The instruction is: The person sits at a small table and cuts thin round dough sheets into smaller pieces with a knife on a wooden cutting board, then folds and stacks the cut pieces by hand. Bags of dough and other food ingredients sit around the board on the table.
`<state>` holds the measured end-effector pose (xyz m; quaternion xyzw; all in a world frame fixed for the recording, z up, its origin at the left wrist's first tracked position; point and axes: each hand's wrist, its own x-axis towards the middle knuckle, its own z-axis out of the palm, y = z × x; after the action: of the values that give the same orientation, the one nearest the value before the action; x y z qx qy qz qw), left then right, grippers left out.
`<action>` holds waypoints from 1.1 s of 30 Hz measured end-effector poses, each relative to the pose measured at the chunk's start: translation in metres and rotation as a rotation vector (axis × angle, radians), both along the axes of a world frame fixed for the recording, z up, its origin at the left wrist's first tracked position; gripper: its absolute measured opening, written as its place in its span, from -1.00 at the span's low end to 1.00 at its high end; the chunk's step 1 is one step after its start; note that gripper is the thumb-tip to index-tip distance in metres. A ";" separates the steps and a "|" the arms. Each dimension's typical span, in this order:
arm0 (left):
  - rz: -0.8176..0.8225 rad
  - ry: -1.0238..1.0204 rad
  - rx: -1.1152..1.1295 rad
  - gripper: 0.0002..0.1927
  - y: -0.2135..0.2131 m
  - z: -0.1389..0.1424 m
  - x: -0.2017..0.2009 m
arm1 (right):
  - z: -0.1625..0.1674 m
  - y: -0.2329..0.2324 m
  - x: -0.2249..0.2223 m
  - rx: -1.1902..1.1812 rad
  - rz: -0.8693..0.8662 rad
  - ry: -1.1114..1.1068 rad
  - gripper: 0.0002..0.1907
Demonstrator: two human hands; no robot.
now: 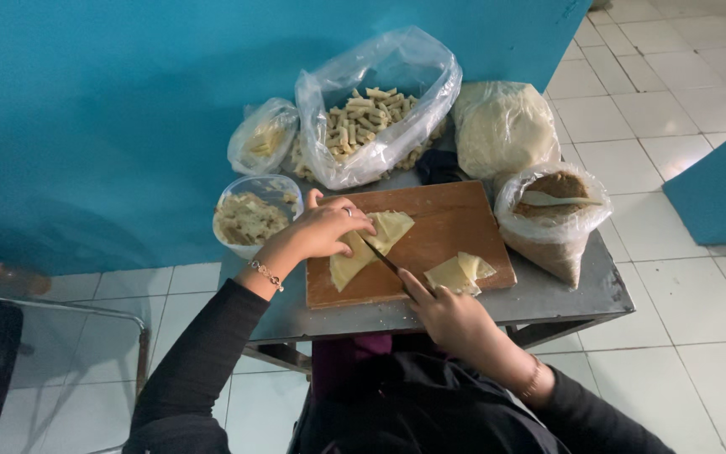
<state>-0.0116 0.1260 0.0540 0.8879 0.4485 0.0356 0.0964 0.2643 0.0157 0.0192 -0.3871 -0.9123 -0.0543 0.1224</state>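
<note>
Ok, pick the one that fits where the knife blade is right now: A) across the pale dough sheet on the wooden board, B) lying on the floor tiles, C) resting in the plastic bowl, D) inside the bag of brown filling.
A: the knife, held in the right hand, lies across the dough sheet that the left hand presses onto the wooden board.

Behind the wooden cutting board (455,220) sits a clear bag of rolled pastry sticks (371,113), flanked by a smaller bag (262,134) and a wrapped dough mound (502,126), with a filling tub (254,214) left and a brown-filled bag (556,219) right.
</note>
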 end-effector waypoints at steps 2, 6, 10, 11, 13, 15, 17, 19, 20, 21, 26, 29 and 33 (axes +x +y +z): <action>0.002 -0.007 0.020 -0.45 -0.007 -0.001 0.000 | 0.004 -0.005 0.004 -0.063 -0.026 0.000 -0.37; 0.279 -0.215 0.407 -0.42 -0.044 -0.023 0.002 | 0.005 -0.002 -0.003 -0.006 0.016 -0.096 -0.31; 0.676 -0.163 0.442 -0.46 -0.070 -0.063 0.017 | 0.002 -0.007 0.004 0.167 0.111 -0.076 -0.57; 0.705 -0.095 0.470 -0.40 -0.070 -0.072 0.023 | 0.002 -0.010 0.010 0.286 0.172 -0.029 -0.66; 0.702 -0.123 0.561 -0.42 -0.070 -0.087 0.033 | 0.002 -0.020 0.019 0.212 0.132 -0.043 -0.61; 0.722 -0.176 0.519 -0.46 -0.066 -0.097 0.037 | 0.003 -0.025 0.022 0.156 0.107 -0.051 -0.59; 0.782 -0.257 0.365 -0.50 -0.058 -0.100 0.035 | 0.005 -0.028 0.021 0.138 0.120 -0.057 -0.62; 0.670 -0.286 0.636 -0.41 -0.051 -0.099 0.032 | 0.007 -0.029 0.019 -0.081 -0.001 -0.008 -0.43; 0.607 -0.295 0.758 -0.37 -0.051 -0.098 0.031 | 0.007 -0.030 0.018 -0.202 -0.066 0.017 -0.32; 0.644 -0.363 0.579 -0.44 -0.051 -0.097 0.031 | 0.008 -0.031 0.018 -0.215 -0.065 0.072 -0.31; 0.621 -0.570 0.293 -0.63 -0.049 -0.080 0.032 | 0.011 -0.036 0.022 -0.296 -0.081 0.302 -0.30; 0.600 -0.755 0.267 -0.71 -0.059 -0.065 0.025 | 0.020 -0.039 0.026 -0.355 -0.110 0.295 -0.33; 0.596 -1.052 0.150 -0.75 -0.086 -0.047 -0.006 | 0.043 -0.040 0.027 -0.414 -0.104 0.300 -0.31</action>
<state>-0.0174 0.0396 0.0067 0.5918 0.5662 0.5265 0.2279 0.2916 -0.0243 0.0626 -0.4538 -0.8546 0.1852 0.1716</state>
